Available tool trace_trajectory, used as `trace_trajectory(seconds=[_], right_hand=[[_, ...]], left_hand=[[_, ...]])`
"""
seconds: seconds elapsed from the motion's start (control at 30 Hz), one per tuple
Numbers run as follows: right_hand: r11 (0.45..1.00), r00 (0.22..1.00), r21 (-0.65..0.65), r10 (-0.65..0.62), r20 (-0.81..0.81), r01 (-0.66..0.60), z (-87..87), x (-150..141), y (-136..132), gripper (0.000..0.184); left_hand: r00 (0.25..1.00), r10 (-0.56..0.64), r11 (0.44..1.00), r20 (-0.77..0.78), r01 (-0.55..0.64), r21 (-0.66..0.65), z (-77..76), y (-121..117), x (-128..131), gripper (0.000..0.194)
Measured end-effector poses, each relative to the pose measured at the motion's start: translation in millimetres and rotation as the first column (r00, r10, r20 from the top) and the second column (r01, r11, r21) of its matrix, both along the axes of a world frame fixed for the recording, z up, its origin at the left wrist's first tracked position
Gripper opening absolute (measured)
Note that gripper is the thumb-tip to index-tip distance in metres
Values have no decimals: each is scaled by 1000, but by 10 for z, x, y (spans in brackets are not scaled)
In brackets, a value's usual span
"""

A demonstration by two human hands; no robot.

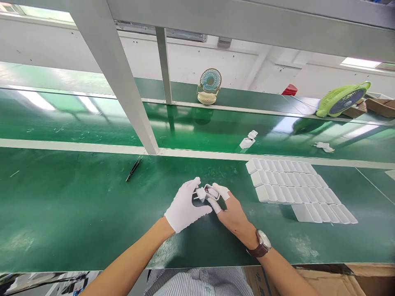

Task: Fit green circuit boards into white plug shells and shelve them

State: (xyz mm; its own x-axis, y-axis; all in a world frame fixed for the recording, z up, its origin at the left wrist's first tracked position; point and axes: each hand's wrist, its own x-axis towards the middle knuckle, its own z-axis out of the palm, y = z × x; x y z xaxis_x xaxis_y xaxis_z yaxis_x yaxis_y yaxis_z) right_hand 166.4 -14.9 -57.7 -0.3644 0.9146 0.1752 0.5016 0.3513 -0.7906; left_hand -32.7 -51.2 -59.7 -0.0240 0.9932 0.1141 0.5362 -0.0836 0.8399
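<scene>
My left hand [185,205], in a white glove, curls around a white plug end [200,193] with two prongs pointing left. Its thumb stretches below the piece, and part of the grip is hidden. My right hand [230,209], with white finger cots on the thumb and a finger, pinches an open white charger housing [212,192] by its sides. Small parts show inside the housing, which sits against the plug end just above the green bench [92,222]. To the right, several white housings [284,179] stand in tight rows.
Black tweezers [134,168] lie left of my hands. Beyond the white rail [200,153], the green belt [185,129] carries white charger pieces [247,142] and another white piece [324,147]. A slanted post [120,82] rises at left. Behind are a small fan [210,82] and a green fan [342,98].
</scene>
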Motion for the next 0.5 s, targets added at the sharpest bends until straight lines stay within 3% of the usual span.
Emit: trace_trajectory(seconds=[0.13, 0.33, 0.5], right_hand=[[987, 987, 153, 18, 157, -43, -111, 18, 7, 48], [932, 977, 346, 35, 209, -107, -218, 34, 12, 38], [938, 950, 318, 36, 311, -140, -252, 58, 18, 38]], left_hand=[[1000, -22, 1000, -15, 22, -14, -63, 27, -2, 73], [995, -98, 995, -17, 98, 7, -74, 22, -32, 69], [995, 80, 993, -58, -74, 87, 86, 79, -155, 54]])
